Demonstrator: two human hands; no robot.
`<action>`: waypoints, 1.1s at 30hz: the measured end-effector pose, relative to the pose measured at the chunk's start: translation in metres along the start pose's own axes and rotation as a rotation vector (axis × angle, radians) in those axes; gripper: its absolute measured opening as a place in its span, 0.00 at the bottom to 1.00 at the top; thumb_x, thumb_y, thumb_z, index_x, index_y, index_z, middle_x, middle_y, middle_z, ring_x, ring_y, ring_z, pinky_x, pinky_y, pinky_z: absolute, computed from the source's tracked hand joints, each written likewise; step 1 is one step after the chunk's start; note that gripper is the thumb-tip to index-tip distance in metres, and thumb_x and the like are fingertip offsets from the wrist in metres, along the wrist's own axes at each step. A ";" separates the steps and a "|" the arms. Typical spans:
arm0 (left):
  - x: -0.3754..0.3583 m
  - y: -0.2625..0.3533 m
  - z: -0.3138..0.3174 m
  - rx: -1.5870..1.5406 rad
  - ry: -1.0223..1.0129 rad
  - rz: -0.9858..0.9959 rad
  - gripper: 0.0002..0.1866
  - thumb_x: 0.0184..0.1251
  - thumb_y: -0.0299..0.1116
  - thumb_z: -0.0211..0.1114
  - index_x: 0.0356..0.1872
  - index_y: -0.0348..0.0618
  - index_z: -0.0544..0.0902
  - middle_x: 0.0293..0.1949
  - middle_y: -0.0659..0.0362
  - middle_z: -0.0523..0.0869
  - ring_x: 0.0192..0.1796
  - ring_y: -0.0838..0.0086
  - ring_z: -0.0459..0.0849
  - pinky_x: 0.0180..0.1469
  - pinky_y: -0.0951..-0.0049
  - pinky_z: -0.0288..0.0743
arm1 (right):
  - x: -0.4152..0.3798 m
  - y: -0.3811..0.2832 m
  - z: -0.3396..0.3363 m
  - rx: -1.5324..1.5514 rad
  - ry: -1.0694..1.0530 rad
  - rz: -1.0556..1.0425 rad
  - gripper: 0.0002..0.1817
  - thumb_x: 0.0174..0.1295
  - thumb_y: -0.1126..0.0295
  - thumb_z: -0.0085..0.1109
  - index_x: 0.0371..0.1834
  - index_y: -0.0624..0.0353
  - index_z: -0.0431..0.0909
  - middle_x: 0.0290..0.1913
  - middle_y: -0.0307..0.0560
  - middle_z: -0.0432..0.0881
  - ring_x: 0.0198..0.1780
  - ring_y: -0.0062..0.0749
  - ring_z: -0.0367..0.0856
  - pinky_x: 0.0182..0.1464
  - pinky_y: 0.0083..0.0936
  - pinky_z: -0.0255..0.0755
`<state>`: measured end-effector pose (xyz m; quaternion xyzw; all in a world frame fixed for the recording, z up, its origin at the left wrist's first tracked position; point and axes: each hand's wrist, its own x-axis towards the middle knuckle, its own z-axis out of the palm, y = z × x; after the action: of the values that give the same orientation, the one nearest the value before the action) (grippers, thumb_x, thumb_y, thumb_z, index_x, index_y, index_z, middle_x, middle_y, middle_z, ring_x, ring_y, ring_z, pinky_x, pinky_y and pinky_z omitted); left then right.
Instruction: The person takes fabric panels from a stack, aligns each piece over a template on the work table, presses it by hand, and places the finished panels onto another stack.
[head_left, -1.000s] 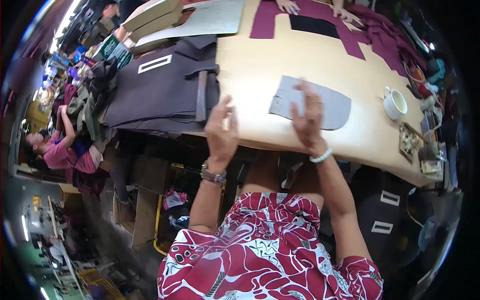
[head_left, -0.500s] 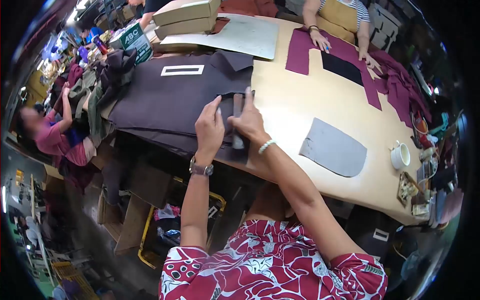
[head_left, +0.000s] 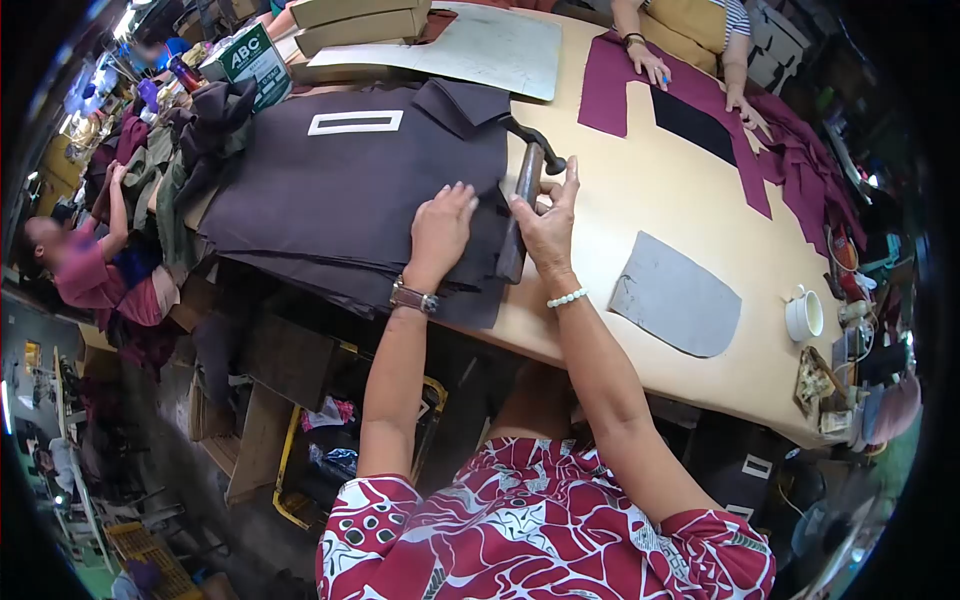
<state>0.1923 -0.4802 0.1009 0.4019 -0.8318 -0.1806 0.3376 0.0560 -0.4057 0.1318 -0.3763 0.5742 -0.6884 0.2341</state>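
My right hand holds a hammer by its wooden handle, at the right edge of a stack of dark cloth. The dark metal head points away from me, and the index finger is stretched out beside it. My left hand lies on the cloth to the left of the hammer, fingers stretched out and holding nothing visible. A corner of the top cloth is folded over at the far right of the stack. On the cloth lies a white rectangular frame.
A grey cut piece and a white cup are on the table to my right. Across it, a person's hands rest on maroon cloth. Boxes stand at the back; another person is at left.
My right hand has moved right and lifted the hammer, which now shows whole, from the cloth's edge. My left hand has shifted right and lowered onto the stack. The view has shifted slightly.
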 end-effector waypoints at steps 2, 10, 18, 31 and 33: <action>0.010 -0.003 -0.008 -0.289 0.043 -0.182 0.19 0.70 0.40 0.54 0.49 0.34 0.80 0.44 0.49 0.85 0.46 0.61 0.84 0.50 0.71 0.74 | -0.004 -0.002 0.003 -0.022 -0.073 -0.064 0.53 0.49 0.76 0.64 0.72 0.64 0.34 0.35 0.48 0.77 0.29 0.23 0.78 0.30 0.17 0.72; 0.046 -0.047 -0.056 -1.226 0.180 -0.543 0.17 0.67 0.36 0.59 0.49 0.33 0.79 0.45 0.57 0.83 0.45 0.76 0.80 0.52 0.77 0.72 | -0.024 -0.004 0.020 -0.430 -0.304 -0.187 0.54 0.46 0.67 0.66 0.73 0.58 0.37 0.44 0.63 0.75 0.40 0.51 0.79 0.44 0.35 0.74; 0.067 -0.001 -0.124 -1.224 0.114 -0.390 0.16 0.68 0.36 0.57 0.49 0.35 0.79 0.44 0.59 0.82 0.43 0.77 0.81 0.47 0.77 0.75 | -0.024 -0.004 0.019 -0.550 -0.320 -0.009 0.48 0.57 0.57 0.58 0.71 0.69 0.38 0.47 0.68 0.75 0.43 0.59 0.79 0.45 0.38 0.74; -0.029 0.107 -0.007 -0.453 -0.470 0.012 0.13 0.68 0.35 0.54 0.35 0.34 0.78 0.37 0.43 0.80 0.38 0.55 0.78 0.44 0.64 0.69 | 0.009 -0.027 -0.080 -0.504 -0.121 0.046 0.49 0.46 0.73 0.57 0.70 0.69 0.38 0.35 0.68 0.80 0.41 0.55 0.81 0.45 0.37 0.74; -0.043 0.125 0.011 -0.388 -0.374 0.238 0.13 0.69 0.35 0.54 0.37 0.32 0.78 0.50 0.41 0.79 0.53 0.55 0.77 0.57 0.66 0.66 | 0.015 -0.019 -0.105 -0.648 -0.036 0.006 0.46 0.47 0.74 0.55 0.71 0.66 0.41 0.35 0.68 0.80 0.41 0.57 0.81 0.45 0.41 0.73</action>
<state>0.1349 -0.3695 0.1468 0.1891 -0.8709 -0.3661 0.2677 -0.0335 -0.3487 0.1476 -0.4415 0.7603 -0.4625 0.1143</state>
